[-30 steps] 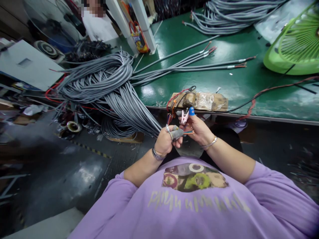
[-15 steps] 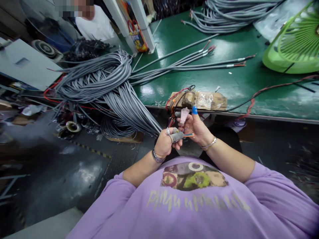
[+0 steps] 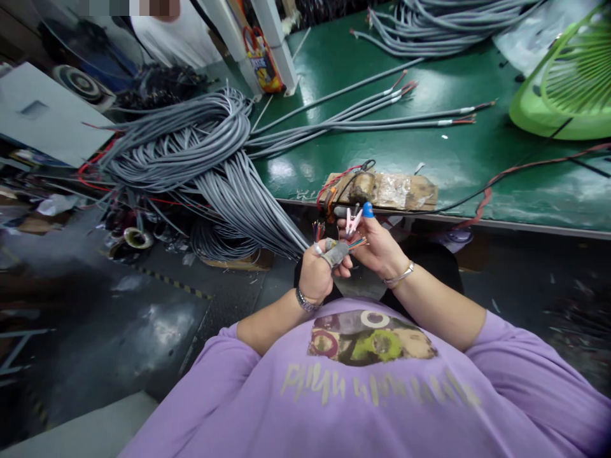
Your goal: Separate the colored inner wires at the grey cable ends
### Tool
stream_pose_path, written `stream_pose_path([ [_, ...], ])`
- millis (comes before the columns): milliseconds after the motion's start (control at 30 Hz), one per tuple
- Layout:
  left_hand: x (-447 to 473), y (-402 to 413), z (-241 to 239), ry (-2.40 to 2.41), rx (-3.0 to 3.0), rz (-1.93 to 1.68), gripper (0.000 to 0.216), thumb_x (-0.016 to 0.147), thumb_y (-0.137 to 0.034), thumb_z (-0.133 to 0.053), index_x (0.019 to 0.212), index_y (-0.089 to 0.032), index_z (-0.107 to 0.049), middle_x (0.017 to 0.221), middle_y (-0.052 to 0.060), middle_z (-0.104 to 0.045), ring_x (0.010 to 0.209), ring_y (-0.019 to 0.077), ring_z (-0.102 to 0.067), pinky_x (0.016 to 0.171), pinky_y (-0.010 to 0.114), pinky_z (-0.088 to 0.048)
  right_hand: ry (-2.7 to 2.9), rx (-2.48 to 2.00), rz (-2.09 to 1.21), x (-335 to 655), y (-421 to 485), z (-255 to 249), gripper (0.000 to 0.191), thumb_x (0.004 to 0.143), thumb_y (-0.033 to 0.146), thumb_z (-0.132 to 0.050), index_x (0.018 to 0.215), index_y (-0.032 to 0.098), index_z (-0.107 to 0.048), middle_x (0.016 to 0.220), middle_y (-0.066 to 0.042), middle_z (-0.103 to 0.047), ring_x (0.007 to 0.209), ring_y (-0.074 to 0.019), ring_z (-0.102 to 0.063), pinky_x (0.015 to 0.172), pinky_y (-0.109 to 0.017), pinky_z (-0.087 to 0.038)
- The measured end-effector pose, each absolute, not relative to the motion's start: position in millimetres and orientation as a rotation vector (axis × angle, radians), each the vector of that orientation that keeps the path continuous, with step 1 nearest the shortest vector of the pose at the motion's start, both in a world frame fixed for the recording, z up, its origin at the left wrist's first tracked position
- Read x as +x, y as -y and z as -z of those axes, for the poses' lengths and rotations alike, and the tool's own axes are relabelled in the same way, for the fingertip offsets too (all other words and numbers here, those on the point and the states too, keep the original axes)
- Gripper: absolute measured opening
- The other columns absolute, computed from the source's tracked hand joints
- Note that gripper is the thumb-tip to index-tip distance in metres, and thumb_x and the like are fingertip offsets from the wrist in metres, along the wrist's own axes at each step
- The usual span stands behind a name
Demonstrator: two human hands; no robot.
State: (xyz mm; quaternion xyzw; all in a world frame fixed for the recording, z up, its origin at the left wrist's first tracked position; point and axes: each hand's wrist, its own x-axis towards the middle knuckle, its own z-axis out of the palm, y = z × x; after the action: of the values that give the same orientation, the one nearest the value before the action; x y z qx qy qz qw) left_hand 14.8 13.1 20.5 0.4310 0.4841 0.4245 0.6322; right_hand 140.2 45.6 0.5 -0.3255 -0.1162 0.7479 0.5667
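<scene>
My left hand (image 3: 317, 273), with grey covers on its thumb and a finger, is closed around stripped cable ends. Thin coloured wires (image 3: 358, 242) fan out past its fingertips toward my other hand. More dark and red wire ends (image 3: 319, 230) stick up behind the knuckles. My right hand (image 3: 375, 248), wearing a blue thumb cover (image 3: 367, 210), is closed around a small pink V-shaped tool (image 3: 353, 221), perhaps snips; its exact kind is unclear. Both hands are close together just in front of the bench edge. Grey cables (image 3: 267, 216) run from the left down toward my left hand.
On the green bench (image 3: 305, 152) lies a taped wooden block (image 3: 405, 191) with a soldered-looking lump and leads. A big grey cable coil (image 3: 176, 146) spills over the left edge. A green fan (image 3: 563, 95) stands right. Another person (image 3: 172, 35) is beyond the bench.
The pink tool has turned and now shows two spread arms. My left hand has tilted upward a little, and the coloured wires point more upward. The view has shifted slightly.
</scene>
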Motion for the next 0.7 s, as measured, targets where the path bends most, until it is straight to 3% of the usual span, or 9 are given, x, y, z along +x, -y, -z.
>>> stream_pose_path([
  [267,16,-13,-13,-1.146,1.010,-0.934,0.039,0.069,-0.049,-0.075,0.062,-0.016,-0.057,0.054,0.000,-0.064,0.038,0.0069,-0.054,0.039,0.018,-0.033,0.330,-0.753,-1.717,137,-52,7,0.052,0.076,0.073,-0.065,0.076,0.022,-0.061,0.066,-0.001,-0.060,0.059,-0.0143,-0.050,0.055,-0.029,-0.044],
  [700,8,-9,-11,-1.096,1.034,-0.962,0.035,0.071,-0.047,-0.075,0.062,-0.016,-0.059,0.054,0.000,-0.064,0.039,0.0078,-0.055,0.039,0.018,-0.034,0.407,-0.668,-1.791,145,-40,9,0.067,0.074,0.085,-0.052,0.084,0.021,-0.067,0.076,-0.004,-0.068,0.059,-0.0128,-0.054,0.058,-0.027,-0.048],
])
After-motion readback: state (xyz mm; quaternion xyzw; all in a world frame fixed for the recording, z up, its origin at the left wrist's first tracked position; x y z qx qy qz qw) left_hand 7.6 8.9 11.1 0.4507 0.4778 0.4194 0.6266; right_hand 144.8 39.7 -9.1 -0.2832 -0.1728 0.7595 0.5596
